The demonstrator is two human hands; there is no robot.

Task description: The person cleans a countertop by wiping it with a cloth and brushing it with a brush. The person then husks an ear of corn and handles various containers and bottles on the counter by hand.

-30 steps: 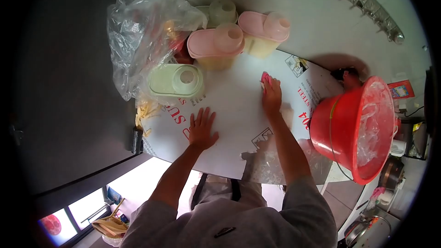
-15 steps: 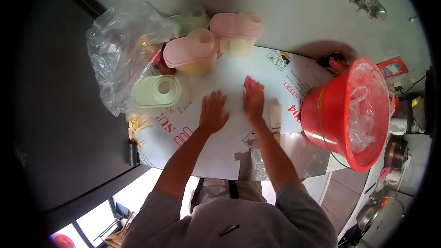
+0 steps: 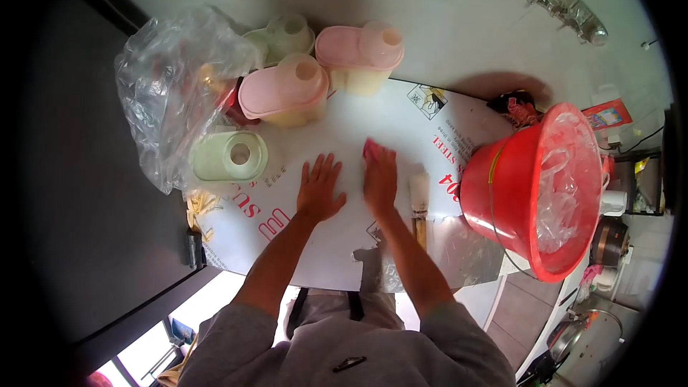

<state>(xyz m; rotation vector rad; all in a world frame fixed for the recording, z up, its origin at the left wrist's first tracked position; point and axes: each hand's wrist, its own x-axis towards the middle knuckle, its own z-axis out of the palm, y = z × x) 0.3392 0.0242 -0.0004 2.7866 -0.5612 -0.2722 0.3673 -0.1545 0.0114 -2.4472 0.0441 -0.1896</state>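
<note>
My left hand (image 3: 320,190) lies flat on the table (image 3: 330,244), fingers spread, holding nothing. The table is covered with white film printed in red letters. To the right of it, my right hand (image 3: 381,185) presses a crumpled pink cloth (image 3: 371,149) on the surface; the cloth shows past the fingertips. Just right of that hand lies a brush (image 3: 419,197) with pale bristles and a wooden handle. Beyond my left hand stand two pink-lidded containers (image 3: 283,93) with yellowish contents. A green-lidded container (image 3: 208,159) is nearer on the left.
A red bucket (image 3: 499,186) with clear plastic inside stands at the right edge. Clear plastic bags (image 3: 161,93) bulge at the left, near another green container (image 3: 264,39). Below the bags are pale strips (image 3: 201,206). Bare metal shows at the table's front right (image 3: 462,251).
My head view has shifted, so the whole scene sits slightly lower and further left. My right hand keeps the cloth against the table, and my left hand stays flat.
</note>
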